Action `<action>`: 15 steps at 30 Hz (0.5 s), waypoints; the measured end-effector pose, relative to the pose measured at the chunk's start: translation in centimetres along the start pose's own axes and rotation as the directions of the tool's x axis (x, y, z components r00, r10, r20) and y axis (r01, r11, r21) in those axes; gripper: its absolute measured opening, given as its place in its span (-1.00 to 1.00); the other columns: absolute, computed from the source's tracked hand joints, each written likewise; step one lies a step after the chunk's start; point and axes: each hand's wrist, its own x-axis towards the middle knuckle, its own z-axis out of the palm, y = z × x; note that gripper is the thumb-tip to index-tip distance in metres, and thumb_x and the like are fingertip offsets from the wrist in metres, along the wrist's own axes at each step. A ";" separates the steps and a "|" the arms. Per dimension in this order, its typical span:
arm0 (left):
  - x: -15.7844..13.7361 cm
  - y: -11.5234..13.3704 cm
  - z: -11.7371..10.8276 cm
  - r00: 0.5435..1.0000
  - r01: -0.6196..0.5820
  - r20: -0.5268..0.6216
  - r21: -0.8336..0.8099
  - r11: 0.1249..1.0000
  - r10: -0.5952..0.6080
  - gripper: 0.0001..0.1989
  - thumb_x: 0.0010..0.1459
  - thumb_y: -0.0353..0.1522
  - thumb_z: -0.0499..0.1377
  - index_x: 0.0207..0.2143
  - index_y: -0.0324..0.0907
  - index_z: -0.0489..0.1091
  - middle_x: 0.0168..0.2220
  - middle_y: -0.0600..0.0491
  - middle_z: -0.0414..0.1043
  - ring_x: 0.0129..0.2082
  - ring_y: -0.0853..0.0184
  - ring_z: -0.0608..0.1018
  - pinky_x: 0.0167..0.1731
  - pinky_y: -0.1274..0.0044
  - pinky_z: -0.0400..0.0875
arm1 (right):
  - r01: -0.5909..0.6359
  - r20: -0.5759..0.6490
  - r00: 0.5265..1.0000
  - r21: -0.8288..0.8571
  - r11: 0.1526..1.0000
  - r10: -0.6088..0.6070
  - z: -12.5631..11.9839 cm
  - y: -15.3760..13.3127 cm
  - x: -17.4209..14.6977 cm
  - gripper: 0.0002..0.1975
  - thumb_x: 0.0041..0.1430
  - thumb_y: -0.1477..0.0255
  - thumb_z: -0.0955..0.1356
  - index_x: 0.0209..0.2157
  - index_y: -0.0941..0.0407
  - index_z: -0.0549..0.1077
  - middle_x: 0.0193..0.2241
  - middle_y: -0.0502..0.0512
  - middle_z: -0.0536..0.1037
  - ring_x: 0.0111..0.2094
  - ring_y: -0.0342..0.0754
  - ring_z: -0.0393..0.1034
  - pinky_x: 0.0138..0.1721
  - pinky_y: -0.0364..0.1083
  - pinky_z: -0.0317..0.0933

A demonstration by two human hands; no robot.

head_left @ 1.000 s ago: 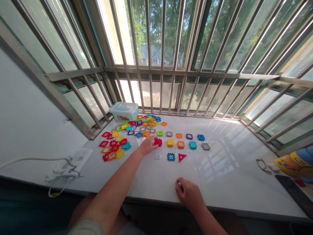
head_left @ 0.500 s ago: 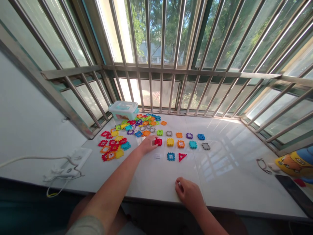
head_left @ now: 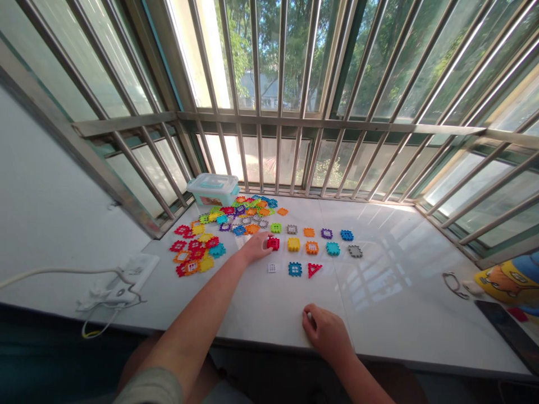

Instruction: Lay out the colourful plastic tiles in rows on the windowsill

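My left hand reaches out over the table, its thumb and fingers closed at the left side of a red square building tile. That tile appears to lie on a small stack of red ones. To its right sit yellow tiles, an orange tile and turquoise tiles. In front of it are a white tile, a blue window-shaped tile and a red triangle tile. Near the table's front edge my right hand rests with curled fingers, nothing visible in them.
A pile of mixed tiles spreads at the left, with a lidded plastic box behind it. A power strip with cables lies further left. At the right are a phone and a yellow cartoon item. Metal window bars rise behind.
Almost nothing differs; the view has shifted very slightly. My left hand stays at the red tile and my right hand keeps its place.
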 end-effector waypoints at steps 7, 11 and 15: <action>0.2 0.1 -0.1 1.000 -0.003 0.022 -0.011 1.000 0.004 -0.46 0.12 -0.27 0.32 0.17 -0.12 0.46 0.10 -0.12 0.57 0.12 0.05 0.59 0.19 0.24 0.47 | -0.004 0.015 1.000 -0.006 1.000 0.004 0.0 -0.1 0.0 -0.80 0.48 0.37 0.26 -0.23 0.05 0.48 -0.49 -0.04 0.54 -0.46 -0.10 0.43 -0.34 -0.10 0.02; 0.3 0.1 -0.2 1.000 -0.006 0.029 -0.018 1.000 0.006 -0.47 0.12 -0.27 0.32 0.17 -0.13 0.46 0.09 -0.12 0.58 0.10 0.07 0.60 0.18 0.25 0.48 | -0.004 0.010 1.000 0.002 1.000 0.004 0.0 0.0 0.0 -0.80 0.47 0.38 0.27 -0.24 0.05 0.50 -0.49 -0.05 0.54 -0.47 -0.11 0.42 -0.35 -0.11 0.03; 0.4 0.2 -0.4 0.999 0.008 0.043 -0.038 0.999 -0.006 -0.46 0.11 -0.28 0.32 0.17 -0.11 0.46 0.10 -0.10 0.59 0.10 0.09 0.61 0.18 0.28 0.49 | 0.002 0.004 1.000 0.002 1.000 -0.002 -0.1 0.0 0.1 -0.80 0.46 0.39 0.27 -0.24 0.05 0.50 -0.50 -0.04 0.54 -0.47 -0.11 0.42 -0.35 -0.11 0.03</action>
